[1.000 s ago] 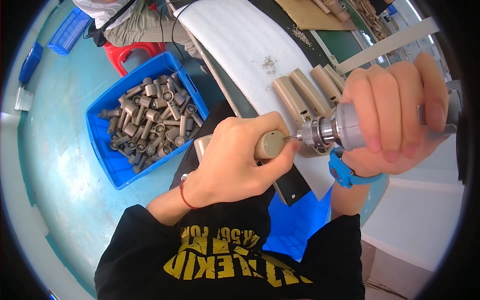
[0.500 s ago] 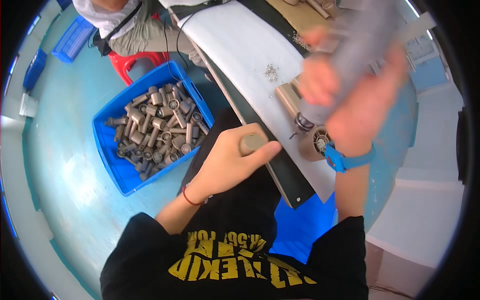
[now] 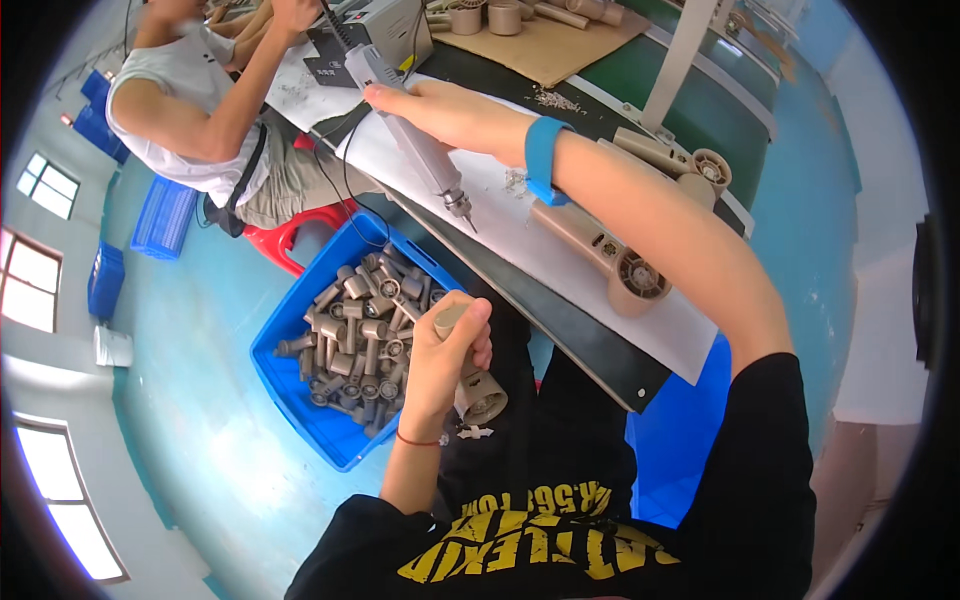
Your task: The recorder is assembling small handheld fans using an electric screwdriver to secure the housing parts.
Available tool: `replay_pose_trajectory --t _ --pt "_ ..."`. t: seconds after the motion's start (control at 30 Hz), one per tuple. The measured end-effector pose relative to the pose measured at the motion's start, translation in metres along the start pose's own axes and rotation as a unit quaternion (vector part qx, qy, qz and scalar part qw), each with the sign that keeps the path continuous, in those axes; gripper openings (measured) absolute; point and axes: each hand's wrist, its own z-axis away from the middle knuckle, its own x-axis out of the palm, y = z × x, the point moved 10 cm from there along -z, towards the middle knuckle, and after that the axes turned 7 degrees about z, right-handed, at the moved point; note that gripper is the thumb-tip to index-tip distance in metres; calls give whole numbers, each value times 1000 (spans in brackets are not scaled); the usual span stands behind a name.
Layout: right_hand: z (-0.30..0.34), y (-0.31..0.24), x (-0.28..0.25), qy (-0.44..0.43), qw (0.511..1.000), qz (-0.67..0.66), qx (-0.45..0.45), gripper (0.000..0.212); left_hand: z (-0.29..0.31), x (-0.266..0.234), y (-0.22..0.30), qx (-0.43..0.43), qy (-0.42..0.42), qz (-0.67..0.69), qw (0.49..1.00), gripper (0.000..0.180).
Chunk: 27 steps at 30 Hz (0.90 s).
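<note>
My left hand [image 3: 440, 345] is closed around the handle of a taupe hair dryer housing [image 3: 482, 400], held over my lap. Its round, open barrel hangs below my fingers. A grey electric screwdriver [image 3: 428, 158] is gripped in my right hand [image 3: 430, 112], out over the white-covered table [image 3: 500, 245]. The bit points down toward the table's near edge and touches nothing. Under my right forearm lies another hair dryer housing [image 3: 575, 235], with a fan-like part showing in its barrel.
A blue bin [image 3: 275, 395] full of hair dryer housings stands on the floor at left. Small screws [image 3: 515, 182] lie on the table. A grey control box [image 3: 385, 35] stands at the back. A co-worker [image 3: 165, 100] sits far left. More housings [image 3: 655, 150] lie at right.
My right hand has swung the screwdriver from the right, above the housing on the table, to the far left. My left hand still holds its housing, whose barrel now shows. The view has shifted.
</note>
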Motion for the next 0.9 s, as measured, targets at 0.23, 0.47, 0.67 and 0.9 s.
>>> replay_pose_trajectory --t 0.23,0.47,0.67,0.9 --pt "100 4 -91 52 930 364 15 81 7 -13 5 -15 -22 129 991 23" --pt "147 103 -167 0 860 488 149 83 -14 67 -16 -219 -98 266 934 33" --pt "139 115 -148 -109 842 485 210 81 -33 104 -18 -196 -77 155 965 30" --pt "143 94 -161 -86 955 198 204 41 -46 118 -30 -224 -39 183 956 20"
